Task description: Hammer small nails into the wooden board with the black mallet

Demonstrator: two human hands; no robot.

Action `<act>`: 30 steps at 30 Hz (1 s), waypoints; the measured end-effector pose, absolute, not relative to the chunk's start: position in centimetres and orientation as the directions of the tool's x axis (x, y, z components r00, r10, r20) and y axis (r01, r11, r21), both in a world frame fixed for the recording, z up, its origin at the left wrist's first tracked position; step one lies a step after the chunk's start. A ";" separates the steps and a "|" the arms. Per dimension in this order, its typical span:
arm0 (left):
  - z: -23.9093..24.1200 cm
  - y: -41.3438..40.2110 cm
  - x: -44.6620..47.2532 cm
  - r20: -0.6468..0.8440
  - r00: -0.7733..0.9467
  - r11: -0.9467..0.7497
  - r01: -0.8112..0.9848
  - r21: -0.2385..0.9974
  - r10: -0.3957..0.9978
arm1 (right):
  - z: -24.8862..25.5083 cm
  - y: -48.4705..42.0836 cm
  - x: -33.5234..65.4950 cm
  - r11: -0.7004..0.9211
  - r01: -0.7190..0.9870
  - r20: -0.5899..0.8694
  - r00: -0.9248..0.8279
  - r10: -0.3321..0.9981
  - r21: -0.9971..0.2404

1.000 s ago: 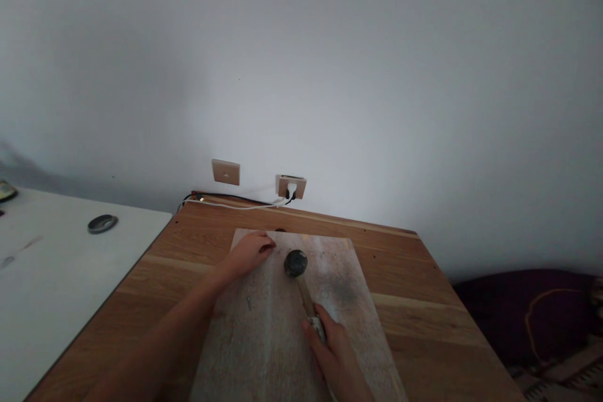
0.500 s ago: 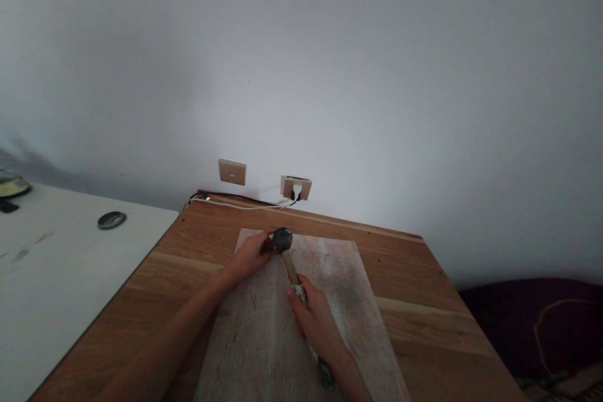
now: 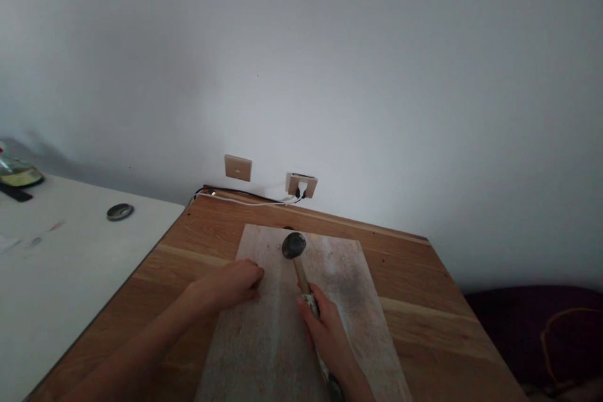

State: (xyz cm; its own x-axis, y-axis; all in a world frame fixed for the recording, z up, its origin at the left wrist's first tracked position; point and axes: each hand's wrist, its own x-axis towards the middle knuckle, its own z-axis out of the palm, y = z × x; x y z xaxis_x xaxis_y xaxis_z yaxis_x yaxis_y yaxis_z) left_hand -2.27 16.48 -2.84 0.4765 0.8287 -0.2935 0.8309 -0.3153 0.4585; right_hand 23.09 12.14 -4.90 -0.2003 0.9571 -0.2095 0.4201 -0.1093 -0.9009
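My right hand (image 3: 324, 321) is wrapped round the handle of a mallet (image 3: 301, 276) with a dark round head and a pale wooden shaft. The mallet's head is over the far part of a worn wooden board (image 3: 282, 339). Several small nails (image 3: 331, 254) show in a row near the board's far edge, to the right of the head. At the board's left side is my left hand (image 3: 240, 281), its fingers curled in and closed. What they hold, if anything, is hidden.
The board lies on a brown wooden table (image 3: 414, 270) against a white wall. Cables (image 3: 245, 201) run along the back to a wall socket (image 3: 302, 186). On the left, a white table (image 3: 80, 251) bears a round dark lid (image 3: 120, 211) and a bottle (image 3: 19, 173).
My left hand has drawn back from beside the mallet's head toward the board's left side, over where a nail lay. The mallet's head sits slightly farther right in view.
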 end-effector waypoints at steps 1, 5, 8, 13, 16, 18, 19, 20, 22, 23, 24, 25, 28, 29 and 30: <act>-2.8 16.4 -2.1 -0.285 0.489 -0.328 0.823 0.463 0.824 | -4.9 11.9 23.3 -0.125 0.421 -0.223 -0.194 0.955 -0.899; -2.1 16.1 -1.3 -0.255 0.535 -0.387 0.801 0.456 0.806 | -4.9 11.1 24.2 -0.185 0.428 -0.282 -0.177 0.943 -0.885; -1.9 15.7 -0.4 -0.253 0.542 -0.396 0.798 0.454 0.802 | -5.6 10.4 24.7 -0.196 0.426 -0.296 -0.183 0.938 -0.883; -2.5 14.9 0.8 -0.258 0.536 -0.418 0.817 0.397 0.804 | -8.4 8.8 26.0 -0.241 0.469 -0.314 -0.084 0.946 -0.850; -3.0 15.4 0.8 -0.247 0.538 -0.428 0.818 0.385 0.806 | -9.8 8.2 26.6 -0.259 0.497 -0.322 -0.044 0.946 -0.828; -3.4 16.5 0.2 -0.184 0.542 -0.432 0.796 0.424 0.820 | -10.3 8.1 26.8 -0.266 0.490 -0.323 -0.036 0.946 -0.830; -3.7 17.2 -0.1 -0.144 0.537 -0.424 0.780 0.460 0.831 | -10.3 8.1 26.8 -0.267 0.476 -0.319 -0.031 0.947 -0.838; -4.0 18.0 -0.5 -0.105 0.519 -0.405 0.763 0.504 0.848 | -10.3 8.2 26.8 -0.266 0.457 -0.311 -0.025 0.950 -0.849; -4.9 19.6 -1.1 -0.036 0.433 -0.328 0.731 0.598 0.901 | -10.1 8.2 26.6 -0.258 0.417 -0.291 -0.016 0.957 -0.872; -5.4 20.3 -1.3 -0.002 0.373 -0.286 0.714 0.639 0.928 | -9.9 8.2 26.6 -0.255 0.402 -0.282 -0.009 0.959 -0.880; -5.9 20.9 -1.5 0.033 0.314 -0.253 0.697 0.671 0.949 | -9.7 8.2 26.5 -0.255 0.392 -0.279 -0.003 0.960 -0.884; -6.3 21.4 -1.5 0.068 0.262 -0.234 0.681 0.693 0.963 | -9.4 8.2 26.5 -0.260 0.386 -0.282 -0.001 0.959 -0.885; -7.4 22.0 -1.4 0.145 0.195 -0.239 0.665 0.707 0.970 | -8.6 8.2 26.5 -0.281 0.379 -0.313 -0.025 0.950 -0.882; -7.6 22.1 -1.4 0.162 0.187 -0.246 0.671 0.699 0.969 | -8.3 8.3 26.5 -0.281 0.377 -0.320 -0.044 0.946 -0.883; -7.8 22.0 -1.4 0.178 0.180 -0.253 0.683 0.685 0.967 | -8.0 8.3 26.5 -0.276 0.374 -0.320 -0.058 0.946 -0.885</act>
State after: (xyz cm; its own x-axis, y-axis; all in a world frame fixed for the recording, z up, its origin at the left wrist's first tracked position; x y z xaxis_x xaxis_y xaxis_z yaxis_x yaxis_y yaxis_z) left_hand -1.38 22.02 -7.80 0.1802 0.9675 0.1775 0.6828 -0.2530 0.6854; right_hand 26.46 8.35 -8.03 -0.0581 0.9457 -0.3198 0.3744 -0.2763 -0.8851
